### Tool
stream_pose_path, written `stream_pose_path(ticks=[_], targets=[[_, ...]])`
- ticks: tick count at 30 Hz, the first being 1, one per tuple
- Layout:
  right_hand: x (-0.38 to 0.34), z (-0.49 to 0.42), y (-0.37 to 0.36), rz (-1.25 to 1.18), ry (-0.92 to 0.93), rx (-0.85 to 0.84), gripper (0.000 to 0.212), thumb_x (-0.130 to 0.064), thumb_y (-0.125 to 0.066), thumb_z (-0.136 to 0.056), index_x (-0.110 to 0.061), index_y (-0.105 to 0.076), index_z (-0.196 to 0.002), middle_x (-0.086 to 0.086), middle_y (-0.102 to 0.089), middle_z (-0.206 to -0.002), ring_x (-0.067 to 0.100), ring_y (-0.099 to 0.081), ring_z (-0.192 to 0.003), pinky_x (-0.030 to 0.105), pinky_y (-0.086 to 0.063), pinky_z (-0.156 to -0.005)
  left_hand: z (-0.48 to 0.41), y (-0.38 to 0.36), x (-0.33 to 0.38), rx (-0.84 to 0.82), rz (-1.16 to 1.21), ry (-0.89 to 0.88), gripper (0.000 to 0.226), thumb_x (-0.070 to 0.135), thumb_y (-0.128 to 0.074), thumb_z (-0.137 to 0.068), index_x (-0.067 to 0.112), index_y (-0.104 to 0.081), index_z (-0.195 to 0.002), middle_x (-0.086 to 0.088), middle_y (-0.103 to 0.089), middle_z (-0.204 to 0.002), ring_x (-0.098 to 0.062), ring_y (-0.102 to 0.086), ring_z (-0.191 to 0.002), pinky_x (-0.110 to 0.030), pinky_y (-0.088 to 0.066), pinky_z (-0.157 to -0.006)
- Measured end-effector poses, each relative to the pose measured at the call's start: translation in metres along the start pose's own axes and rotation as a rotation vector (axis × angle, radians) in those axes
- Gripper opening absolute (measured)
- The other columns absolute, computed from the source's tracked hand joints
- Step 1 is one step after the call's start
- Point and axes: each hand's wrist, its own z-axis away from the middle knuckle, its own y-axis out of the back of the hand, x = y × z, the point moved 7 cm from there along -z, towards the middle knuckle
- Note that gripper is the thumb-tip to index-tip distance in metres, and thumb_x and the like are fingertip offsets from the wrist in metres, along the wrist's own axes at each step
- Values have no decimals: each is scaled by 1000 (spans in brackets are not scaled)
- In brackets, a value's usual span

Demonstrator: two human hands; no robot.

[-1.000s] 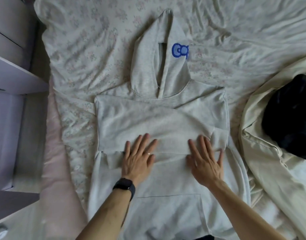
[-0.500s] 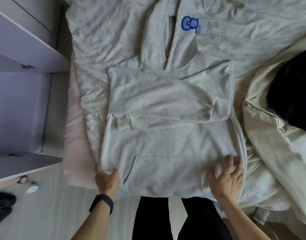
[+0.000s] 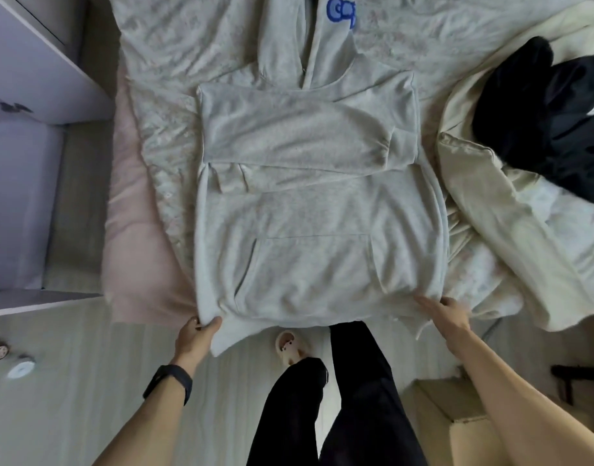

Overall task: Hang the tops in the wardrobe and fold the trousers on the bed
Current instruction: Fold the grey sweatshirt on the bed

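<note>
Down at the near edge of the bed (image 3: 174,55), the grey hoodie (image 3: 309,203) lies flat, front up. Its long axis runs straight away from the person: hem closest, hood farthest, blue logo at the top of the view. Both sleeves are folded across the chest, one over the other.

Left hand (image 3: 197,334) has the left hem corner pinched between thumb and fingers, with the cloth spilling just off the mattress edge. Right hand (image 3: 448,316) is at the right hem corner, fingers reaching in along the edge. Whether it actually grips or only touches, I cannot tell, as the fabric hides the fingertips. One hand sits at each corner, equally near, with the whole garment lying ahead of them.

My read: whatever comes next starts from this hem, either carried up toward the hood or lifted clear for hanging. A white cabinet (image 3: 36,82), possibly the wardrobe, stands off to the left.

Just beside the hoodie on the right, a cream garment (image 3: 490,210) touches its edge, and a black garment (image 3: 557,109) sits on top of that. A wide swing could drag them. A cardboard box (image 3: 453,422) stands on the floor near the right forearm, and a slipper (image 3: 288,348) lies below the hem
</note>
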Motion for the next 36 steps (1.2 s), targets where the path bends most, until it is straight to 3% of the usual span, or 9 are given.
stream_pose_path(ticks=[5, 9, 12, 15, 21, 26, 31, 33, 36], targets=[[12, 27, 2, 120, 81, -33, 40, -40, -71, -89, -10, -66, -115, 10, -69, -106, 29, -63, -94, 42, -53, -84, 41, 7, 5, 37, 54, -114, 26, 34, -68, -94, 11, -62, -104, -5, -68, -100, -28, -64, -94, -39, -51, -84], [21, 63, 16, 98, 114, 15, 37, -34, -69, -90, -10, -52, -113, 15, -63, -108, 29, -61, -84, 40, -53, -69, 74, 17, -3, -11, 105, -122, 23, 16, -68, -95, 2, -58, -111, -10, -69, -105, -28, -72, -83, -49, -59, -86], [23, 88, 36, 18, 157, 22, 47, -34, -77, -86, -17, -55, -124, 6, -62, -107, 25, -65, -88, 43, -61, -77, 107, 39, 3, 86, 98, -167, 17, 19, -65, -96, 5, -63, -106, -7, -71, -93, -27, -70, -74, -46, -60, -83], [21, 108, 62, -68, 203, 73, 39, -33, -80, -84, -14, -64, -114, 1, -64, -91, 22, -69, -74, 46, -62, -82, 135, 60, 17, 179, 150, -214, 16, 23, -65, -97, 9, -63, -104, -5, -68, -85, -27, -67, -71, -37, -55, -75], [28, 150, 124, -193, 321, 266, 32, -43, -69, -87, -13, -71, -97, 3, -70, -69, 30, -72, -79, 45, -59, -85, 187, 90, 17, 349, 155, -262, 30, 27, -63, -95, 3, -65, -113, -18, -69, -106, -38, -63, -94, -38, -48, -80], [71, 188, 145, -183, 327, 295, 33, -41, -64, -92, -10, -69, -79, 9, -69, -64, 35, -68, -75, 44, -55, -82, 227, 106, -25, 411, 176, -235, 22, 21, -62, -95, 2, -68, -103, -21, -68, -101, -34, -57, -85, -36, -43, -76], [153, 219, 124, -181, 245, 234, 39, -34, -60, -95, -7, -64, -68, 14, -69, -61, 34, -68, -67, 36, -47, -65, 252, 93, -98, 399, 164, -142, 20, 18, -60, -94, 2, -70, -101, -22, -68, -97, -39, -60, -87, -40, -50, -79], [186, 218, 118, -222, 181, 221, 31, -27, -62, -92, -5, -64, -70, 13, -67, -58, 31, -66, -58, 35, -48, -64, 259, 88, -127, 383, 180, -85, 20, 16, -61, -93, 1, -70, -102, -22, -67, -96, -39, -61, -88, -41, -51, -81], [205, 210, 121, -407, 79, 201, 16, -16, -65, -91, -3, -63, -100, 14, -64, -71, 26, -59, -60, 31, -49, -59, 263, 92, -140, 351, 270, -91, 23, 13, -66, -91, 2, -67, -112, -24, -69, -103, -44, -64, -93, -39, -48, -75]])
